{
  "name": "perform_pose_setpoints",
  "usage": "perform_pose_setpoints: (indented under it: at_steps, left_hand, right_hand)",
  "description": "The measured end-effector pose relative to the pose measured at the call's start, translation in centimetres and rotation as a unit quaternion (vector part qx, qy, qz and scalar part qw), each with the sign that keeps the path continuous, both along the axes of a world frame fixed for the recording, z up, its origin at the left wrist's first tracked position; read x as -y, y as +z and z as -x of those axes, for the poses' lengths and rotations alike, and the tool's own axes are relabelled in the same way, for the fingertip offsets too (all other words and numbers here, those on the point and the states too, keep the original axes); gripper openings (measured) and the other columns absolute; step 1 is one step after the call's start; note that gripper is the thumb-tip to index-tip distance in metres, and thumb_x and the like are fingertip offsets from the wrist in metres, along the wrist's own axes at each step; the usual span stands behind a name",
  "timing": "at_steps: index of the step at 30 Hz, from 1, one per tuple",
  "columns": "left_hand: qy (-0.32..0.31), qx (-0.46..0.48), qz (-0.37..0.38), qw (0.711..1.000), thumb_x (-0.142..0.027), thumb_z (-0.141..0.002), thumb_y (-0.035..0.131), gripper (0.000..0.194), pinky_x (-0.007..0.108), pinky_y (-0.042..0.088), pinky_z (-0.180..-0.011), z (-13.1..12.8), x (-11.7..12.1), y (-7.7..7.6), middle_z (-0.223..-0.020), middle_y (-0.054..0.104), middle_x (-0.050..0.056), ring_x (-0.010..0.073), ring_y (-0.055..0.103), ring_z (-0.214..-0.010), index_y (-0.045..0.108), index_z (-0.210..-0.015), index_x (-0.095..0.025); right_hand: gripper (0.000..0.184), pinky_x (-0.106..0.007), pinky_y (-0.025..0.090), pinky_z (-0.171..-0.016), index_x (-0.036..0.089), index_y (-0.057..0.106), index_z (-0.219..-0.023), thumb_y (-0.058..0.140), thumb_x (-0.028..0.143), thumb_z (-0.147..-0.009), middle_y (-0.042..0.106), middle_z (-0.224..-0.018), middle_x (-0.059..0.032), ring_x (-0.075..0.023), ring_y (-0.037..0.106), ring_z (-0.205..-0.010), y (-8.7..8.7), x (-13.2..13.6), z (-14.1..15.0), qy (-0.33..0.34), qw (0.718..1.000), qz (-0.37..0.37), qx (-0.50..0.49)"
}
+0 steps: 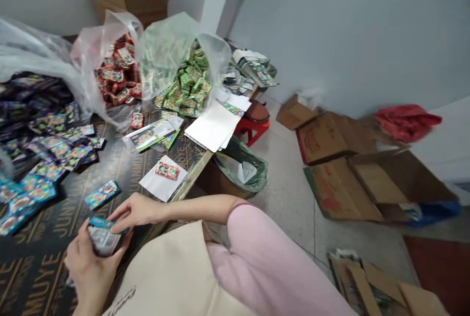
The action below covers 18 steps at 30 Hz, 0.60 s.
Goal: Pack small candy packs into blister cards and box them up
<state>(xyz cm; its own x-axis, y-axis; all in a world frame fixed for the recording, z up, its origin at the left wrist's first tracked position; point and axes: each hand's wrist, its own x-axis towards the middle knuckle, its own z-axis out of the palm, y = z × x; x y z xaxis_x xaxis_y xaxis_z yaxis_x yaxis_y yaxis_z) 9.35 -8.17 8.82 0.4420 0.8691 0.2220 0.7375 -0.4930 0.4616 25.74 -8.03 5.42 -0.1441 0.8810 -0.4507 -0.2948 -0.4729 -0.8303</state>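
Near the table's front edge, my left hand (88,262) is wrapped round a small blue and clear pack (105,241). The pack looks see-through in front, with a printed blue part at its top. My right hand (139,209) presses its fingers on that top edge; the fingertips are partly hidden. Just beyond the hands, a single blue printed packet (103,195) lies flat. More blue packets (27,198) lie in rows at the left. One red packet (167,170) rests on a white card (161,186) to the right.
Clear bags of red packets (119,73) and green packets (193,81) stand along the back. Purple packets (62,147) spill out at left. White sheets (213,127) overlap the table's right edge, above a lined bin (253,179). Cardboard boxes (330,183) sit on the floor.
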Motion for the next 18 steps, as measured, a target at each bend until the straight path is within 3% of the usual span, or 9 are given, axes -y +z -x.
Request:
perform_pose_setpoints:
  at_steps: [3,6,8,11,15,18]
  left_hand:
    - [-0.002,-0.027,0.0,1.0,-0.057,-0.071,0.064,0.085,0.051,0.045,-0.082,-0.1,-0.3,-0.1,-0.102,0.054,0.012,0.0372,0.053,-0.1,0.032,-0.142,-0.023]
    - [-0.026,-0.063,-0.007,0.998,-0.057,-0.07,0.064,0.083,0.044,0.045,-0.078,-0.4,-1.1,-0.5,-0.095,0.056,0.012,0.0337,0.055,-0.092,0.037,-0.138,-0.018]
    - [-0.045,-0.081,-0.004,0.996,-0.055,-0.069,0.064,0.083,0.04,0.043,-0.078,-0.6,-1.3,-0.4,-0.101,0.056,0.013,0.0315,0.054,-0.093,0.038,-0.137,-0.016]
    - [-0.059,-0.096,-0.002,0.994,-0.048,-0.069,0.067,0.08,0.041,0.039,-0.084,-0.7,-1.5,-0.5,-0.111,0.055,0.015,0.0314,0.052,-0.101,0.039,-0.137,-0.018]
    - [-0.054,-0.087,0.03,0.994,-0.045,-0.065,0.07,0.087,0.04,0.038,-0.084,-0.1,-1.7,-1.1,-0.11,0.055,0.013,0.0298,0.05,-0.102,0.036,-0.14,-0.018]
    - [-0.037,-0.074,0.044,0.996,-0.044,-0.064,0.07,0.088,0.04,0.037,-0.086,0.7,-1.4,-1.5,-0.11,0.054,0.013,0.0294,0.05,-0.102,0.035,-0.141,-0.017]
  right_hand:
    - [0.045,-0.024,0.049,-0.054,0.038,0.071,-0.078,0.081,0.038,-0.034,0.065,-0.06,0.0184,-0.0126,0.061,-0.061,1.2,0.3,-0.7,0.004,0.997,-0.076,0.006]
    - [0.03,-0.022,0.049,-0.062,0.028,0.071,-0.072,0.078,0.027,-0.043,0.066,-0.065,0.0138,-0.01,0.06,-0.064,3.1,1.5,-1.0,-0.118,0.985,-0.129,-0.008]
    - [0.016,-0.02,0.047,-0.061,0.022,0.069,-0.064,0.076,0.022,-0.049,0.064,-0.06,0.0104,-0.0087,0.058,-0.06,3.6,2.4,-1.2,-0.156,0.984,-0.087,-0.017]
    - [0.018,-0.018,0.045,-0.056,0.019,0.069,-0.068,0.077,0.021,-0.053,0.065,-0.061,0.008,-0.0065,0.056,-0.055,2.7,2.6,-1.5,-0.117,0.99,-0.043,-0.066]
    - [0.029,-0.022,0.048,-0.056,0.015,0.069,-0.067,0.083,0.02,-0.043,0.065,-0.059,0.0037,-0.0079,0.058,-0.053,1.3,1.6,-1.0,-0.114,0.984,0.071,-0.116]
    - [0.029,-0.023,0.05,-0.057,0.015,0.07,-0.064,0.085,0.022,-0.04,0.066,-0.061,0.002,-0.0093,0.06,-0.055,1.3,1.5,-0.1,-0.119,0.983,0.09,-0.11]
